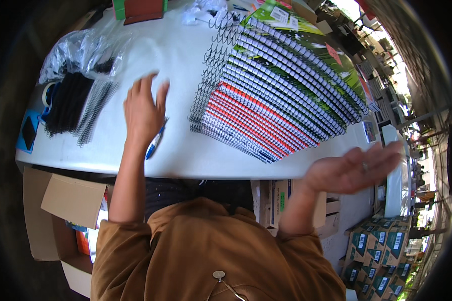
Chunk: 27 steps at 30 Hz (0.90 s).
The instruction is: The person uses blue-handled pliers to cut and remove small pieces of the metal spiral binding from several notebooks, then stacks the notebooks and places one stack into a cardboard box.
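Note:
My left hand [144,111] lies flat on the white table [186,155] with fingers spread, holding nothing. A blue pen [155,142] lies just right of its wrist. My right hand [355,167] hovers open, palm up, past the table's right end, empty. Between the hands, a fanned row of spiral-bound notebooks [281,90] with red and green covers overlaps across the table. Loose black wire binding coils [96,114] lie left of my left hand.
A clear plastic bag [80,50] and black coil bundles [68,103] sit at the table's left end, beside a tape roll [47,94]. Open cardboard boxes [60,215] stand under the table at left. Stacked printed cartons [376,256] fill the lower right.

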Each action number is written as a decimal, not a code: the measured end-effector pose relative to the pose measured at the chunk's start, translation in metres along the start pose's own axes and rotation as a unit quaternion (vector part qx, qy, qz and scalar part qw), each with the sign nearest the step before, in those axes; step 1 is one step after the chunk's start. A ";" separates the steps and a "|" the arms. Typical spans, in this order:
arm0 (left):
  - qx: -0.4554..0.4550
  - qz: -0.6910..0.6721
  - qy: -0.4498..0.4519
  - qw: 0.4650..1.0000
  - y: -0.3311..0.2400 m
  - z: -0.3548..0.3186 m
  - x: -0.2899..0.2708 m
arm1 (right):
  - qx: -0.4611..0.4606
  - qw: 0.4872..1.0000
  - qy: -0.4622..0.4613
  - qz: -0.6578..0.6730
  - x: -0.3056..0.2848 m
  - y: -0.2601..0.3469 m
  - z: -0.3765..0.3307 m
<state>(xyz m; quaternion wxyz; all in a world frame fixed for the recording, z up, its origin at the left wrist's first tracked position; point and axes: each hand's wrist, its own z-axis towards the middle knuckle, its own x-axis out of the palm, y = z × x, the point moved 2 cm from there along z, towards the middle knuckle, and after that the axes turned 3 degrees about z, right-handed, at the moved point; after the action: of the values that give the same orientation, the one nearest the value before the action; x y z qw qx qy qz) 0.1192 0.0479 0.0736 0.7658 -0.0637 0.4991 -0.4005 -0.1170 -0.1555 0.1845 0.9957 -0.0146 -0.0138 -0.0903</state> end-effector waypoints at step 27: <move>-0.199 -0.874 0.344 0.280 -0.110 -0.063 -0.002 | -0.307 0.430 0.848 -0.032 0.215 0.131 0.046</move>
<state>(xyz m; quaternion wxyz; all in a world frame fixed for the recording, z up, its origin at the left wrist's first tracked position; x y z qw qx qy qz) 0.0069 -0.0056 0.0987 -0.3202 -0.4682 0.4274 -0.7040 0.1164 -0.0637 0.2330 0.4328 -0.2352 0.8659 -0.0878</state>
